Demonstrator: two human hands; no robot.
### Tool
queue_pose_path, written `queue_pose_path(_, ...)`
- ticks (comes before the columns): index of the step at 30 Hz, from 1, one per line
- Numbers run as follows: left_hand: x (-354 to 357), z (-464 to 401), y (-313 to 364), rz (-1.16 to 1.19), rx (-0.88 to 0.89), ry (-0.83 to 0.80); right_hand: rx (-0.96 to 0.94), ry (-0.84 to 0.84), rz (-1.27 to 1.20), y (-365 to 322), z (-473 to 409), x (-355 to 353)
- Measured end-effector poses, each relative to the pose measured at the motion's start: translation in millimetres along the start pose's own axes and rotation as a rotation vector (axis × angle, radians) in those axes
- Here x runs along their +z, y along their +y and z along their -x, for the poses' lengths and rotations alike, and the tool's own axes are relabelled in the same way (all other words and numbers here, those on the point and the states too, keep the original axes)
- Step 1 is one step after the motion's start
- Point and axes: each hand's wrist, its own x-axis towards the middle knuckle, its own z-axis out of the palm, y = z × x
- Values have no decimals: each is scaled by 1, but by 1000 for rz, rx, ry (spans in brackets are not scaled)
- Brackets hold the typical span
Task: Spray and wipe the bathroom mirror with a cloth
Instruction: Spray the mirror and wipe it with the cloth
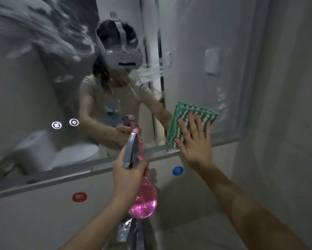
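The right hand reaches forward on an outstretched arm, palm flat and fingers spread straight, pressing one folded green-and-white cloth against the lower right part of the mirror. The cloth lies under the fingers and shows past them above and to the left, its bottom edge near the mirror's lower frame.

The left hand is raised in front of the glass, fingers curled round the neck of one pink spray bottle, which it holds upright below the grey trigger head (the nozzle points towards the mirror). The bottle's round, translucent body hangs beneath the hand, just left of the right forearm.

White streaks cover the upper left of the glass. Two lit round icons glow on the mirror's left side. On the wall below sit two round stickers, one red and one blue.
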Motion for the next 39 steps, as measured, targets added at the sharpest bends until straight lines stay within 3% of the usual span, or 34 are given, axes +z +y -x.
queue_pose_path(4, 15, 8, -14, -42, -43, 3, 2, 25, -8, -17, 26, 4)
queue_pose_path(13, 40, -2, 3, -20, -18, 48, -400, 13, 81, 13, -82, -23)
queue_pose_path(19, 33, 8, 5, -20, -44, -9, -253, 62, 94, 18, -159, -52)
queue_pose_path(29, 34, -23, 46, 51, 154, 16, -262, 21, 114, 19, -164, -63)
queue_pose_path(35, 64, -23, 57, 8, 228, 27, -387, 23, 113, 44, -176, -63)
queue_pose_path(39, 99, -23, 44, 20, 194, 98, -267, 92, 44, 69, -159, -52)
